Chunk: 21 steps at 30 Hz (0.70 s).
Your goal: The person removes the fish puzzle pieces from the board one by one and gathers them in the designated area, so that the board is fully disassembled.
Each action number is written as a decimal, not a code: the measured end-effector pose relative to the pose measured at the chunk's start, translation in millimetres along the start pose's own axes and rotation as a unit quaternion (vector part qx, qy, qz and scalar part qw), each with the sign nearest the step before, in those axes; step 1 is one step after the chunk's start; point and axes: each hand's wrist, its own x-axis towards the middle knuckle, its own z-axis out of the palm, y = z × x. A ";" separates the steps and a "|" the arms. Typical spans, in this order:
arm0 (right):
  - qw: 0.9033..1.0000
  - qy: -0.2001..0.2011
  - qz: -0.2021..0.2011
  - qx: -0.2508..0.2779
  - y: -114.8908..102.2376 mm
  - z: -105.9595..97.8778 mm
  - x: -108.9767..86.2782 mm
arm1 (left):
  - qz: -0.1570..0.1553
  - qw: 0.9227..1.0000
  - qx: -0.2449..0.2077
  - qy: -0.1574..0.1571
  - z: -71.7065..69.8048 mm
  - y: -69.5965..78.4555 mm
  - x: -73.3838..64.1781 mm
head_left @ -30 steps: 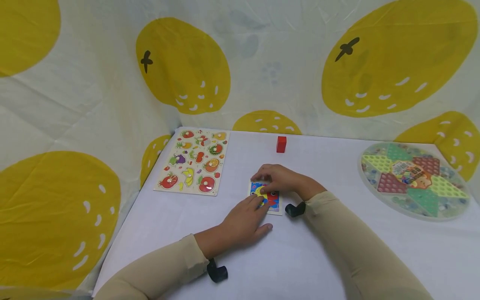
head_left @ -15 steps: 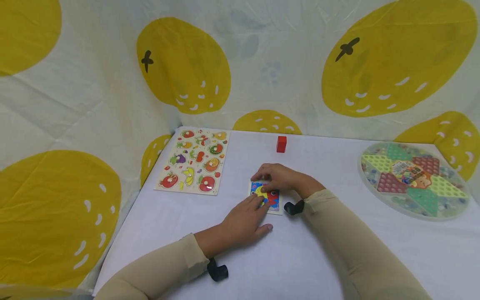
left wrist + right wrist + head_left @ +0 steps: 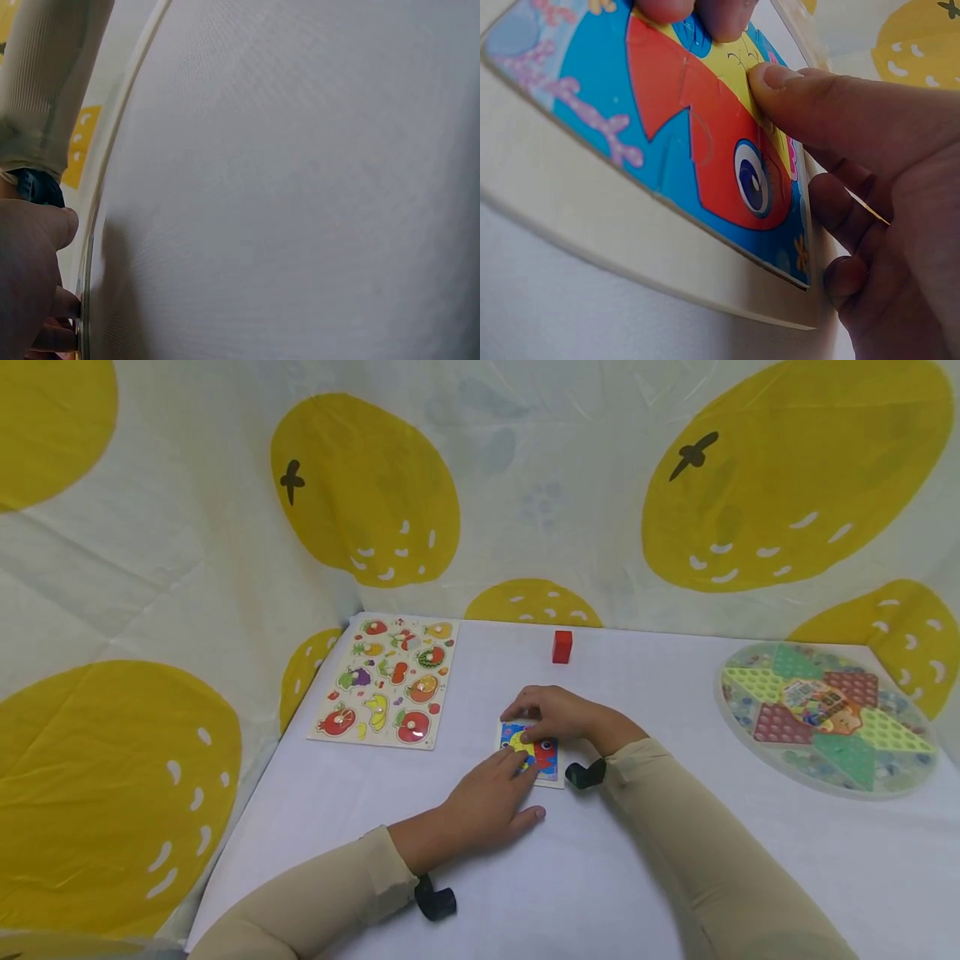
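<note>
Fruit board [image 3: 384, 689] lies flat at approx. 10 o'clock from the fish puzzle [image 3: 550, 758], well apart from it, no hand on it.

Left hand [image 3: 483, 802] comes in from approx. 8 o'clock w/ fingers stretched forward, tips on the puzzle face, thumb spread over the white cloth [image 3: 600, 877]; it grips nothing.

Fish puzzle lies flat on the cloth, centre of the work, btwn both hands. R wrist view gives the best look: a printed inset in a pale frame [image 3: 615, 232], seams running thru the red fish [image 3: 720, 165]. Prob. thin wood or stiff card — light, rigid, won't flex. Surface looks smooth & a bit glossy, so tips may slide if pressed at a slant; straight-down pressure is prob. safer. Pieces could pop out if the lot gets tipped, so hold by the frame w/ thumb on top, kept level; a single piece is best worked at a seam w/ a fingertip, b/c no knob shows on the visible part.

Right hand [image 3: 558, 714] sits at approx. 1 o'clock, gripping the puzzle over its far side — thumb on the yellow fish [image 3: 739, 67], other fingers curled by the edge.

Red block [image 3: 562, 647] stands just past 12, untouched.

Round game board [image 3: 828, 706] lies flat near 3 o'clock, well apart.
</note>
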 end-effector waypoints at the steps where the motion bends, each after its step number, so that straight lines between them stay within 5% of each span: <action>1: 1.000 0.001 -0.001 0.002 -0.1 -0.1 -0.2 | 0.001 1.000 0.002 0.001 -0.2 0.0 0.3; 21: 1.000 0.005 0.008 0.016 0.2 2.0 0.1 | 0.009 1.000 0.007 -0.003 -2.7 -3.0 -0.8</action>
